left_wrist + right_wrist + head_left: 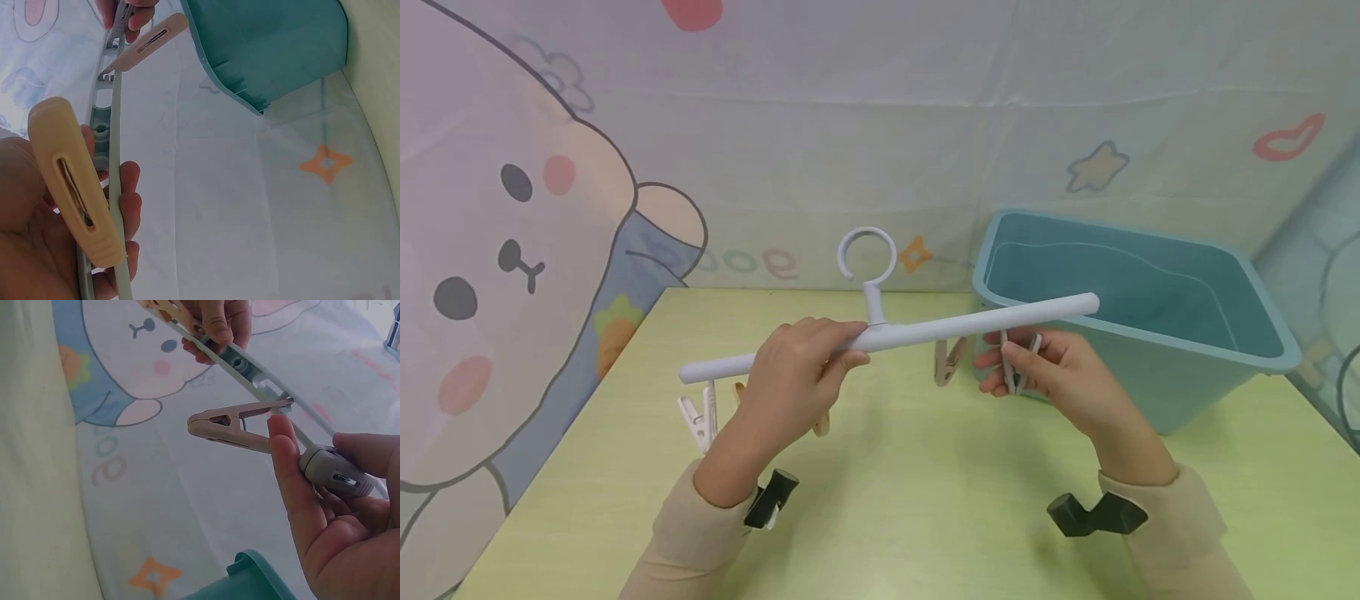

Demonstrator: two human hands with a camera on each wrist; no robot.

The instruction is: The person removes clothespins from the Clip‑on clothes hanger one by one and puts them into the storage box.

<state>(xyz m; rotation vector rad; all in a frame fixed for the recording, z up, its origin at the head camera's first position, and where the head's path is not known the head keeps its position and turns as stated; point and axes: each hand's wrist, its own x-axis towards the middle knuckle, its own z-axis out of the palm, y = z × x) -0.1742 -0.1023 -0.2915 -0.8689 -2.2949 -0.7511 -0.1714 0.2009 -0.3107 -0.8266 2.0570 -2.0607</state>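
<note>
Bin: teal (1266,325), the reference for every place given below; it stands on the pale yellow-green table (910,500).
Hanger: white, with a ring-shaped hook (867,308); you hold it raised, left of the bin, its right end crossing the bin's near rim as seen from your head, and higher than its left end.
Left hand: yours (801,375), left of the bin and well apart from it, clamped round the hanger bar, thumb and fingers on opposite sides.
Right hand: yours (1048,367), just before the bin's near wall in the head view, thumb and fingers together on the grey clip (337,472).
Grey clip: between your right fingertips, before the bin's left part; you cannot tell from these views whether it is fixed to the bar.
Beige clip: hangs from the bar (950,362), just left of the bin.
Tan clip: farther left of the bin (75,181), partly hidden behind your left hand in the head view.
White clip: farthest left of the bin (700,421), below the hanger's left end.
Backdrop: printed cloth (850,142) behind the bin, its large bear (482,242) well to the left.
</note>
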